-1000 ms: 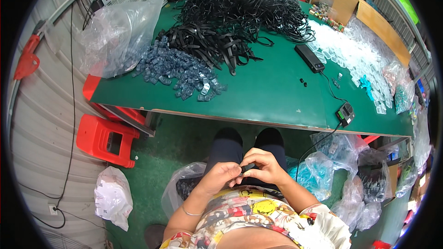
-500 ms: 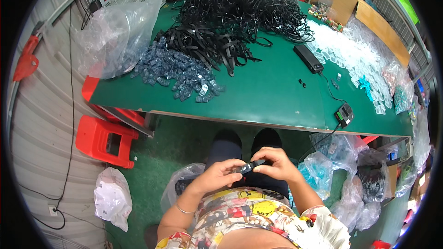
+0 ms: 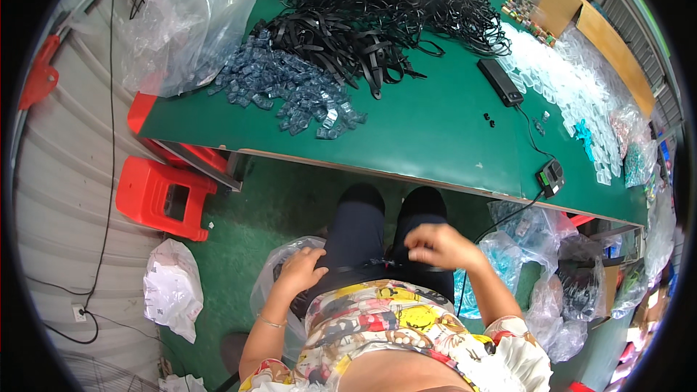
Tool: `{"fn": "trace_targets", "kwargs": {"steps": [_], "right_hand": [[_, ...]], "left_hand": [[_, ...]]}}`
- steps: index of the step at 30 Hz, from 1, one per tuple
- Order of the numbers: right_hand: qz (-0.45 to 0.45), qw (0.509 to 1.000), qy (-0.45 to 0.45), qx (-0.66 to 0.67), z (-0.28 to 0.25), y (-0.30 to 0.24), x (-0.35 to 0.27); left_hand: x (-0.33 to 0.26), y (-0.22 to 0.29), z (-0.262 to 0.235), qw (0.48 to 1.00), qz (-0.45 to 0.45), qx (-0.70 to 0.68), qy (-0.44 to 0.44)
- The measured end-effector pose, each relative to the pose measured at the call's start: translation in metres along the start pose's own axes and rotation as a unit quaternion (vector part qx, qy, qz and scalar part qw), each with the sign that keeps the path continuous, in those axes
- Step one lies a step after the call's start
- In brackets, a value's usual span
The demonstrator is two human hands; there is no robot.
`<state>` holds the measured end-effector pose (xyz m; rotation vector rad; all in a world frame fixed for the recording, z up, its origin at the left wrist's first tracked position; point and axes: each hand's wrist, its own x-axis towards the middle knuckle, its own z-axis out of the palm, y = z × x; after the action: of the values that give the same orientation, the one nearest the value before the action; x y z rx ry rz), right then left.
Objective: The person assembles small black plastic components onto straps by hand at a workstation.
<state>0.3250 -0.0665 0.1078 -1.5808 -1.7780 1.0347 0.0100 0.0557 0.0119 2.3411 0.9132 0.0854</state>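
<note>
My left hand (image 3: 299,273) rests beside my left thigh at the mouth of a clear plastic bag (image 3: 266,284), its fingers apart and nothing visible in them. Dark contents show through the bag, partly covered by this hand. Over my right thigh is my right hand (image 3: 444,247), with loosely bent fingers parted and no object seen between them. A small dark thing (image 3: 389,263) lies on my lap between the hands, too small to make out. On the green table ahead are a heap of translucent grey-blue plastic pieces (image 3: 272,83) and black straps (image 3: 316,40).
A big tangle of black cord (image 3: 392,0) covers the table's far side. White plastic pieces (image 3: 566,94) spread at right, near a black power adapter (image 3: 499,82) wired to a small device (image 3: 550,176). A red stool (image 3: 134,192) stands left; filled bags (image 3: 563,297) crowd the right.
Both hands held a dark plastic piece with a black strap between them. They have let go and parted, the left moving left to the bag, the right slightly up and right.
</note>
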Motion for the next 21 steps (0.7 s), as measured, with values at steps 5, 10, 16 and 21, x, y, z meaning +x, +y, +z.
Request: {"fn": "trace_targets", "kwargs": {"steps": [5,10,16,21], "right_hand": [[-0.053,0.949,0.289,-0.114,-0.060,-0.013,0.109],[-0.002,0.872,0.408,-0.272,-0.082,0.036,0.225],[0.101,0.883,0.325,-0.325,-0.100,0.049,0.265],[0.087,0.934,0.260,-0.229,-0.116,0.048,0.247]], "left_hand": [[0.026,0.029,-0.020,0.999,0.025,-0.022,0.023],[0.055,0.071,-0.030,0.993,0.090,-0.070,0.042],[0.061,0.068,-0.030,0.985,0.106,-0.122,0.058],[0.062,0.047,-0.035,0.971,0.063,-0.218,0.069]]}}
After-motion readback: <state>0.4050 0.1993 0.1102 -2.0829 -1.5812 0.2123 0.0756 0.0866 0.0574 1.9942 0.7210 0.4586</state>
